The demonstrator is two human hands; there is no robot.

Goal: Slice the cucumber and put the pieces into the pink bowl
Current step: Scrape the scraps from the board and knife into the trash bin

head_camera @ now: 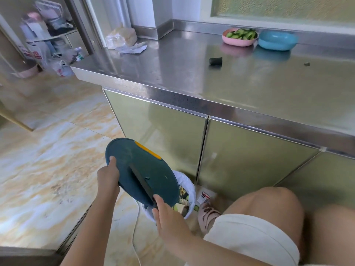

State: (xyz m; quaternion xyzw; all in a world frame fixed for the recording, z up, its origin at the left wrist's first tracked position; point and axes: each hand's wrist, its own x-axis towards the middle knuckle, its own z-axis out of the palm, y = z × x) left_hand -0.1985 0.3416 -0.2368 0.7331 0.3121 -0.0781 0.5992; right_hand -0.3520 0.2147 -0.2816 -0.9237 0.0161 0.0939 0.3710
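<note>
Lower centre, the left hand (107, 176) grips the edge of a tilted teal cutting board (134, 164) above a white-lined bin (189, 187). The right hand (169, 217) grips a black knife (141, 181) lying across the board. Upper right, cucumber slices (242, 33) fill the pink bowl (238, 42) on the steel counter (192, 73).

Cucumber stub (215, 61) before pink bowl (238, 42)
</note>
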